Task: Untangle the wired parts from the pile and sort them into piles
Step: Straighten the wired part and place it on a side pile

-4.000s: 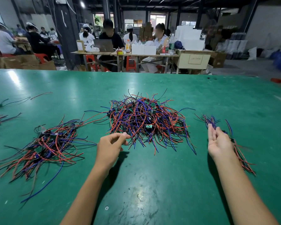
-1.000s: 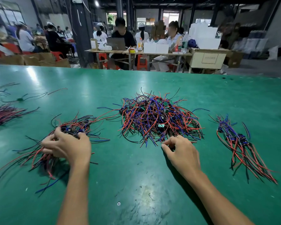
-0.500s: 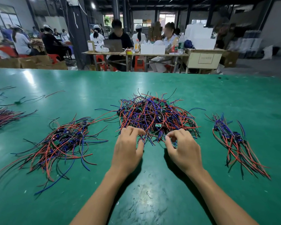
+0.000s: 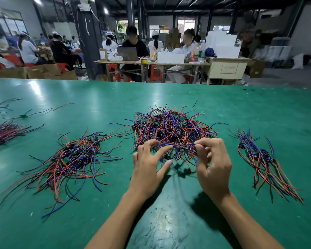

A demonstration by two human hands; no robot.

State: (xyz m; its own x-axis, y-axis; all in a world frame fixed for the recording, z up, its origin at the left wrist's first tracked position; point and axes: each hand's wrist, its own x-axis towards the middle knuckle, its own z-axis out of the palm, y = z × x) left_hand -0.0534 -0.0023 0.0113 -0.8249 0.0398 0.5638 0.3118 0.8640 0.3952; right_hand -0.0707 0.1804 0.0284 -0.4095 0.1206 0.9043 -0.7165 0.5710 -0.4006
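Wired part (image 4: 181,147) — pinched between left hand (image 4: 148,165) and right hand (image 4: 213,163) over the pile (image 4: 171,126).

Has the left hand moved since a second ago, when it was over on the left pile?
Yes. The left hand has moved rightward off the left pile to the near edge of the central pile, where it pinches wires.

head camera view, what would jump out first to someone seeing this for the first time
The tangled mound of red, blue and black wired parts in the middle of the glossy green table draws the eye first. At its near edge the left hand and right hand pinch a strand of wires between them. Looser sorted piles flank it: a wide spread of wires on the left and a narrower bundle on the right.
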